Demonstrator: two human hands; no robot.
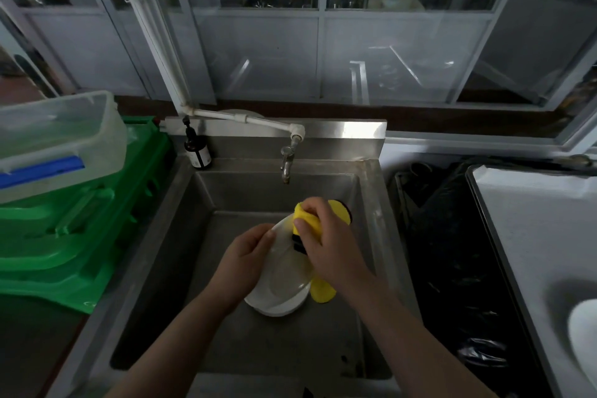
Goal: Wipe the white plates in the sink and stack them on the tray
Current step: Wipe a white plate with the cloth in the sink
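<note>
A white plate (284, 271) is tilted up over the steel sink (206, 200), and my left hand (247, 255) grips its left rim. Another white plate (277, 307) lies under it on the sink floor. My right hand (329, 245) holds a yellow cloth (310, 216) pressed against the upper edge of the tilted plate; a fold of the cloth hangs below my wrist. At the far right, a grey tray (529, 236) carries a white plate (584, 333), cut off by the frame edge.
A tap (286, 165) hangs over the back of the sink, with a dark bottle (197, 152) at the back left corner. Green crates (80, 229) and a clear plastic tub (55, 139) stand on the left. A black bin bag (452, 252) fills the gap between sink and tray.
</note>
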